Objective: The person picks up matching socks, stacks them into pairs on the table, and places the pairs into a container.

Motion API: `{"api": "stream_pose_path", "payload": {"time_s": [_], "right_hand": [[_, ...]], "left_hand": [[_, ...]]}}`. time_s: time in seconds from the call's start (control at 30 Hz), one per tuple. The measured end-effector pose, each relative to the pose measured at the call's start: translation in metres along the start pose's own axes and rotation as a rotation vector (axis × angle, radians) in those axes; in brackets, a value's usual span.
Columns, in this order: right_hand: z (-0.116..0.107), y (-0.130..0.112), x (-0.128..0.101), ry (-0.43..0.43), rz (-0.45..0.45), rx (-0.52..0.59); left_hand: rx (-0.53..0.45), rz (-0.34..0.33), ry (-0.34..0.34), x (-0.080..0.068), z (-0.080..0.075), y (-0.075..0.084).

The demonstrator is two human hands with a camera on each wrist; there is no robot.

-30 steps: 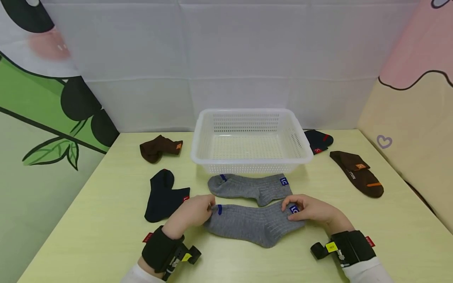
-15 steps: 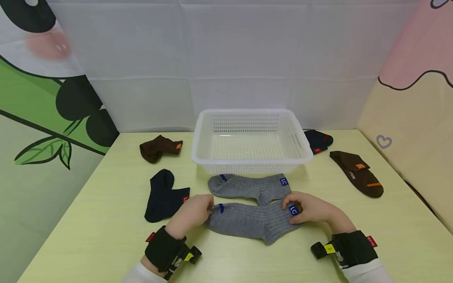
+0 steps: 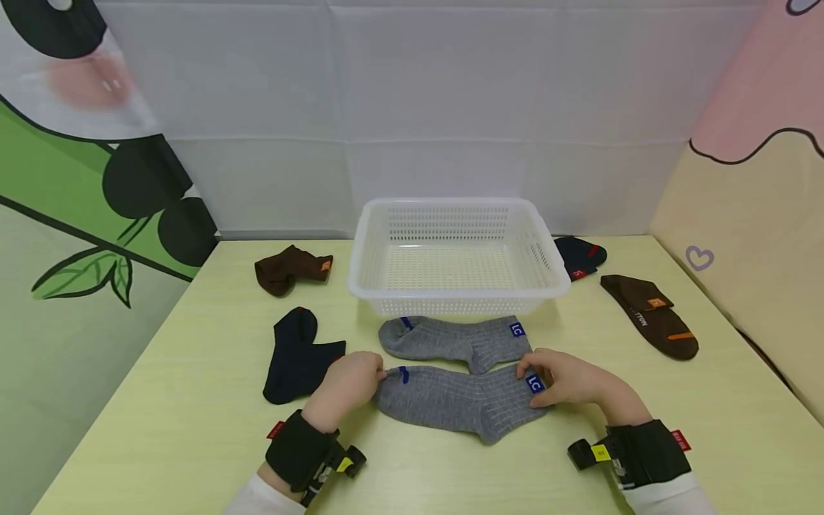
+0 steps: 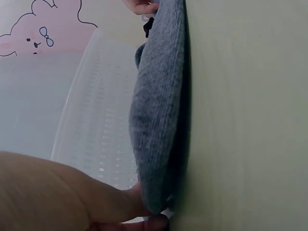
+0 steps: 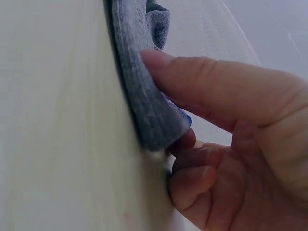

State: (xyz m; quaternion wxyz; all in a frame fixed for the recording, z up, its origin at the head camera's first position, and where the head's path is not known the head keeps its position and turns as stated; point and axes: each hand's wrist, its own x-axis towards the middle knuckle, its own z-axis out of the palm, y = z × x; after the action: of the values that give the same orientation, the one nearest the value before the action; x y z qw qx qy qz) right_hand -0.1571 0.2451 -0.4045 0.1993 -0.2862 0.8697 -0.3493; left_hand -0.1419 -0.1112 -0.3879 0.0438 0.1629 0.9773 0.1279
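Observation:
A grey sock with a blue toe mark and a blue LC label lies lengthwise on the table. My left hand pinches its toe end; in the left wrist view the thumb and a finger meet at the sock's tip. At the cuff, my right hand holds the sock between thumb and curled fingers, beside the label. The right wrist view shows the thumb against the sock's side, with other fingers partly behind the cuff. Just behind lies a matching grey sock.
A white perforated basket stands behind the grey socks. On the left are a brown sock and a dark navy sock. To the right lie another navy sock, partly hidden by the basket, and another brown sock.
The near grey sock has shifted slightly away from me, closer to the other grey sock. Both hands moved slightly with it and keep their hold. The other socks and basket stay put.

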Motion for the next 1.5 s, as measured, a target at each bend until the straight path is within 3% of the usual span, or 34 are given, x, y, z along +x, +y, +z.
{"api": "stream_pose_path", "payload": {"time_s": [0.27, 0.47, 0.67, 1.0, 1.2, 1.5], "right_hand": [[-0.002, 0.0, -0.001, -0.015, -0.018, 0.05], [-0.006, 0.002, -0.006, 0.05, 0.055, 0.106], [-0.007, 0.003, -0.005, 0.081, 0.172, 0.029], [-0.002, -0.004, 0.0, 0.085, 0.209, -0.03], [0.001, -0.006, 0.003, 0.086, 0.168, -0.002], [0.001, -0.002, 0.003, 0.023, 0.054, 0.038]], "left_hand": [[-0.041, 0.021, 0.022, -0.002, 0.003, -0.003], [-0.122, -0.043, -0.016, -0.001, -0.003, 0.001], [-0.138, -0.083, -0.112, 0.001, -0.005, 0.003], [-0.099, -0.05, -0.142, -0.001, -0.005, 0.004], [-0.048, -0.023, -0.149, 0.0, -0.002, 0.004], [-0.121, 0.039, -0.163, 0.006, 0.002, -0.001]]}}
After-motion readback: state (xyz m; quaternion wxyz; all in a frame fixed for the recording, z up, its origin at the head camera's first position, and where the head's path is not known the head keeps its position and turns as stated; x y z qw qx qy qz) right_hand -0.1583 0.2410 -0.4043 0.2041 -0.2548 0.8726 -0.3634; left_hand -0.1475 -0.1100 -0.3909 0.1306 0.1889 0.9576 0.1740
